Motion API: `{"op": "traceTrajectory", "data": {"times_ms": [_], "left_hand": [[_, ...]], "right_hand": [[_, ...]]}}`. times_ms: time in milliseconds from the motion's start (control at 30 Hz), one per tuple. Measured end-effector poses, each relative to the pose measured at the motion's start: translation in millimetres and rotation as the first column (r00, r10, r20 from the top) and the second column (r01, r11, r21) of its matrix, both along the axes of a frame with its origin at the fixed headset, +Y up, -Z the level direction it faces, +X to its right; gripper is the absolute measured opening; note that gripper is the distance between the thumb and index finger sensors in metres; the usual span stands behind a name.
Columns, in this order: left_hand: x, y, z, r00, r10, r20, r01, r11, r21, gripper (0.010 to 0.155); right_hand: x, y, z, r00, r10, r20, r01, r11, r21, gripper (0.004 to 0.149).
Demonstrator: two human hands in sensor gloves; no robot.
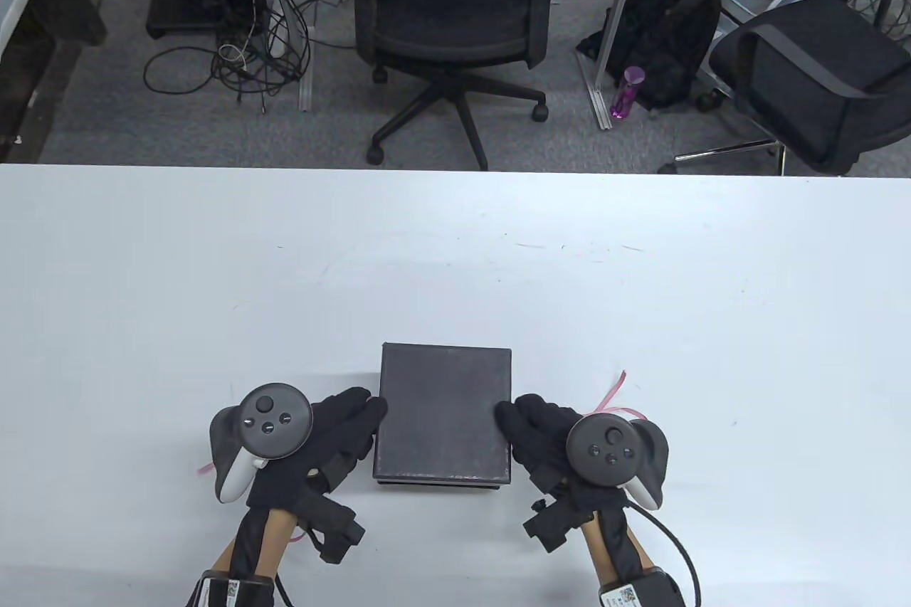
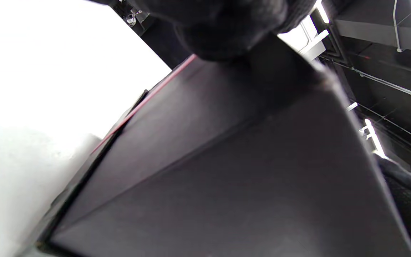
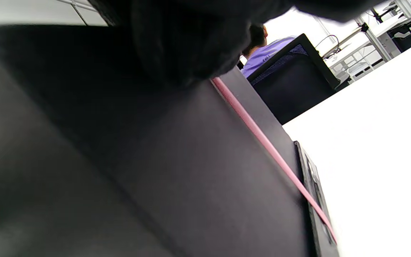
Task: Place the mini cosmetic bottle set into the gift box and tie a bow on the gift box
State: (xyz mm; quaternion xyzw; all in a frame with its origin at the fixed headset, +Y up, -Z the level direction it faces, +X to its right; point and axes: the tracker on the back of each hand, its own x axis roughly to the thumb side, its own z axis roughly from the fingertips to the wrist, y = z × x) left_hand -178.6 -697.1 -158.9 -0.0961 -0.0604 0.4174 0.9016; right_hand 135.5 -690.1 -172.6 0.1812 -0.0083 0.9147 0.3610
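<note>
Both grips clamp the black gift box (image 1: 443,415) low in the frame's centre: left hand (image 1: 334,433) and right hand (image 1: 541,433) squeeze its sides. Pink ribbon (image 3: 262,142) runs underneath; if I shift the box carelessly, it could slide off-centre

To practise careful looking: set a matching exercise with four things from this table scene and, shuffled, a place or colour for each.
Things:
1. gift box
2. ribbon
3. left hand
4. right hand

Descriptions:
A. pink, running up the box's side
B. at the box's left side
C. black, lid on, on the white table
D. at the box's right side

Pairs: 1-C, 2-A, 3-B, 4-D
</note>
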Motion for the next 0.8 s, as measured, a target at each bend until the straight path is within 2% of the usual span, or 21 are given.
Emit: {"op": "traceTrajectory", "data": {"times_ms": [200,567,733,800], "left_hand": [[5,-3,-1,0.998,-0.059,0.012,0.059,0.998,-0.004,0.051],[6,-8,-4,0.999,-0.029,0.041,0.031,0.999,-0.038,0.050],[-5,-8,-9,0.995,-0.064,0.081,0.070,0.995,-0.075,0.048],[-14,-6,-11,0.996,-0.075,0.050,0.079,0.993,-0.087,0.048]], "right_hand": [[2,-3,-2,1.000,0.006,0.010,-0.005,0.999,-0.033,0.050],[4,-9,-6,1.000,-0.008,0.015,0.009,0.999,-0.043,0.048],[8,-6,-7,1.000,-0.002,0.015,0.003,0.998,-0.057,0.046],[13,-2,-8,0.999,-0.019,0.034,0.021,0.998,-0.056,0.046]]}}
